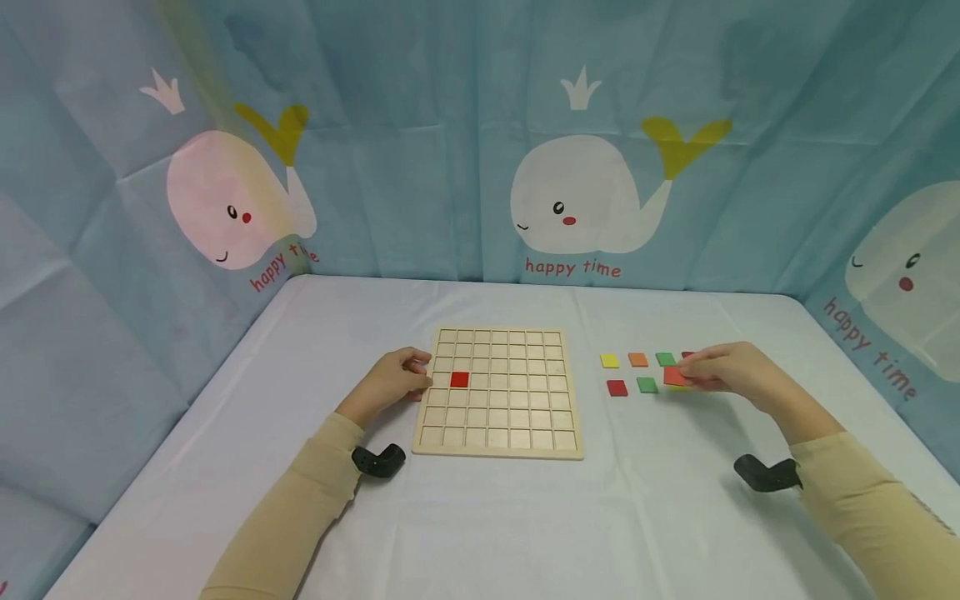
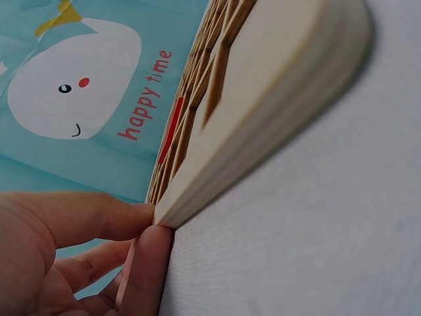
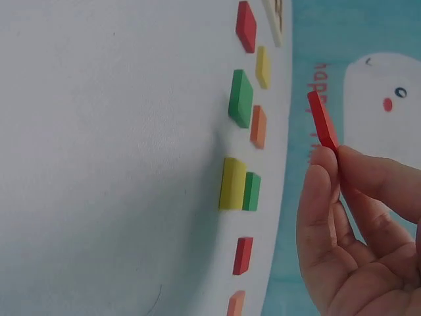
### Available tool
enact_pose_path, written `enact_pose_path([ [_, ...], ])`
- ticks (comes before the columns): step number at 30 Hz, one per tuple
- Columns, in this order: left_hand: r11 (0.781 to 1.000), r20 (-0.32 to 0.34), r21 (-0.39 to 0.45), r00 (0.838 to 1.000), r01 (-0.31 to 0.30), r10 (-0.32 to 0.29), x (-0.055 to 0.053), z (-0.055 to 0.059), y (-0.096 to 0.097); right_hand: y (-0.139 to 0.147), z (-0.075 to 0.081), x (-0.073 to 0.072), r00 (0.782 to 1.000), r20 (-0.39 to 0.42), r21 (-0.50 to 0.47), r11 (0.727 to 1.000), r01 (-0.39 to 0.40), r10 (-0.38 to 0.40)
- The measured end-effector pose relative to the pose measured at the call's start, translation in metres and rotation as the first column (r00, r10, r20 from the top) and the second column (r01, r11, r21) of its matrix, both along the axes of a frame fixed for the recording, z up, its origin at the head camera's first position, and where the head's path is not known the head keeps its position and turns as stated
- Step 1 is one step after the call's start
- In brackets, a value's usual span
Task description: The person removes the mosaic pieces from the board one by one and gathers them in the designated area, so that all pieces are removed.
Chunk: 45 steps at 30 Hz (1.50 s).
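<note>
A square wooden grid board point(image 1: 498, 455) lies on the white table with one red tile point(image 1: 459, 380) in a cell towards its left side. At the board's left edge is my left hand point(image 1: 386, 383), pinching the rim between thumb and finger, as the left wrist view shows. My right hand point(image 1: 735, 375) holds a thin red tile point(image 3: 322, 120) by one end between thumb and fingertips, raised above the table. Below it, partly covered in the head view, lies a yellow tile point(image 3: 232, 184); a green tile point(image 3: 251, 191) is close behind.
Loose tiles lie in two rows right of the board: a yellow tile point(image 1: 610, 361), an orange tile point(image 1: 638, 360), a red tile point(image 1: 617, 388), a green tile point(image 1: 647, 385) and several others. A blue whale-print curtain point(image 1: 420, 200) hangs around the table's back and sides.
</note>
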<state>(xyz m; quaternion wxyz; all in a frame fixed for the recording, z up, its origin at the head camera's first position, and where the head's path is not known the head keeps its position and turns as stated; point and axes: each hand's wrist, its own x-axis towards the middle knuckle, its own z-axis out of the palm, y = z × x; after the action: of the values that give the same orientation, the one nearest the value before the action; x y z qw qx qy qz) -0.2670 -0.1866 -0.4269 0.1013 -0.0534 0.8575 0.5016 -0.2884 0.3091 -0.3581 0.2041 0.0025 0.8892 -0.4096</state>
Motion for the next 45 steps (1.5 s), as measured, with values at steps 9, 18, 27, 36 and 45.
enact_pose_path([
  [9,1.000,-0.001,0.011,1.000,0.007,-0.007,0.000,0.000,0.000,0.007,0.001,0.001,1.000,-0.010,0.019,1.000,0.001,-0.001],
  [18,1.000,0.000,0.009,1.000,-0.001,0.001,-0.001,0.000,0.000,0.014,0.001,-0.001,0.999,-0.031,0.078,0.996,0.033,-0.031],
  [27,1.000,0.001,0.010,1.000,0.001,-0.001,0.001,0.000,0.001,0.032,-0.008,-0.008,0.998,-0.020,0.169,0.983,0.069,-0.066],
  [36,1.000,0.001,0.016,1.000,-0.001,0.001,0.000,-0.001,0.000,0.047,-0.016,-0.013,0.998,0.009,0.225,0.973,0.055,-0.058],
  [45,1.000,0.004,0.004,1.000,-0.004,0.004,0.001,0.001,0.000,0.055,-0.020,-0.022,1.000,0.018,0.219,0.975,0.019,-0.024],
])
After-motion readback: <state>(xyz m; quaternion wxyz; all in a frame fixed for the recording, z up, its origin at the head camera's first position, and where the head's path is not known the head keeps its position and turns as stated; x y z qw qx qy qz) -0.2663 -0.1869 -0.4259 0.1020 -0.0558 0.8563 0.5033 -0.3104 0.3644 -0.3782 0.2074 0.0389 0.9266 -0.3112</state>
